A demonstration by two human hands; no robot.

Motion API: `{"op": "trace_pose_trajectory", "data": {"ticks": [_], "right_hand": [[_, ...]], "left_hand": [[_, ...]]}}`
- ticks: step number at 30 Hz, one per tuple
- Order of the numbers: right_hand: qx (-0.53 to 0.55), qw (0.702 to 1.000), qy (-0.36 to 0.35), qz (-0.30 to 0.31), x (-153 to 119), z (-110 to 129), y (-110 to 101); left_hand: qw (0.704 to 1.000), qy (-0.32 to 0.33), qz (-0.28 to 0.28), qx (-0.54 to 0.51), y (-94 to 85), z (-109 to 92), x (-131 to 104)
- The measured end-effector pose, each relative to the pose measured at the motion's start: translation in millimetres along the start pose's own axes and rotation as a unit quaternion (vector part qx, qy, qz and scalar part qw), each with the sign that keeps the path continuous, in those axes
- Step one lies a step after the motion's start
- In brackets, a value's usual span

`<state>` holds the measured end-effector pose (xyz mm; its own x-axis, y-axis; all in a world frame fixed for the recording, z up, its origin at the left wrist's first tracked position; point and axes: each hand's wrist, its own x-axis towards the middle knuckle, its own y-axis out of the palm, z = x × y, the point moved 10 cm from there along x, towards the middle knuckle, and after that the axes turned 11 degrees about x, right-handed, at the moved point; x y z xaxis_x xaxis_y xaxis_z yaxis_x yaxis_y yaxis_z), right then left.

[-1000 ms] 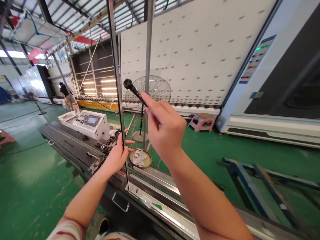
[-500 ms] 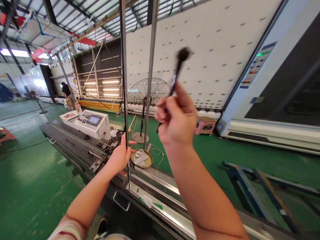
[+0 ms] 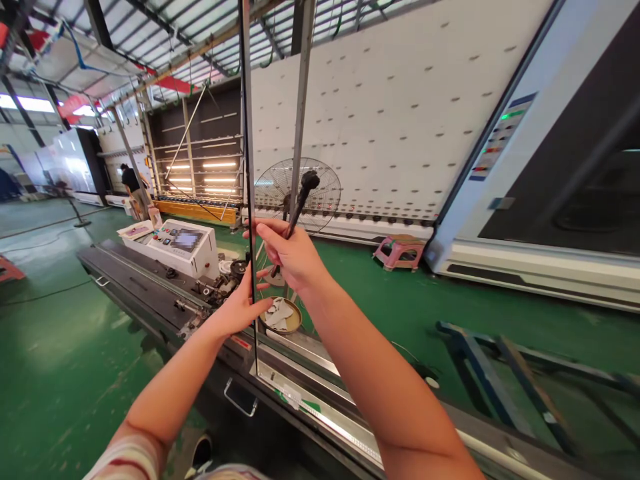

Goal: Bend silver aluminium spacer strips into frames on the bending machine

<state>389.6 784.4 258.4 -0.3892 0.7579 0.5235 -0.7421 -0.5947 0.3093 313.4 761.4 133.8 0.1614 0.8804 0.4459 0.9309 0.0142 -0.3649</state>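
Observation:
An upright glass panel with a dark edge strip (image 3: 252, 167) stands on the long machine bed (image 3: 320, 407). My left hand (image 3: 240, 308) is at the lower part of this edge, its fingers spread around it. Higher up, my right hand (image 3: 293, 257) holds a black tool with a rounded dark head (image 3: 306, 187), which tilts up to the right. The thumb and fingertips of that hand are at the panel's edge.
A white control box (image 3: 173, 247) sits on the machine to the left. Behind the panel are a round tray of scraps (image 3: 295, 320) and a large fan (image 3: 325, 193). Pink stool (image 3: 400, 252) and blue frame (image 3: 485, 373) stand right. A person (image 3: 134, 183) is far left.
My right hand has come down and left with the black tool, from beside the panel to its edge. My left hand stays at the lower edge, its thumb now more spread.

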Motion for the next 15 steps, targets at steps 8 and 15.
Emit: {"op": "trace_pose_trajectory", "data": {"ticks": [8, 15], "right_hand": [[0.046, 0.998, 0.026, 0.042, 3.9, -8.7, 13.9], [0.033, 0.999, 0.028, 0.031, 5.0, -12.7, 12.6]], "left_hand": [[0.950, 0.219, -0.213, -0.067, -87.7, -107.0, 26.6], [0.931, 0.272, -0.190, -0.149, -106.3, -161.9, 64.7]]}}
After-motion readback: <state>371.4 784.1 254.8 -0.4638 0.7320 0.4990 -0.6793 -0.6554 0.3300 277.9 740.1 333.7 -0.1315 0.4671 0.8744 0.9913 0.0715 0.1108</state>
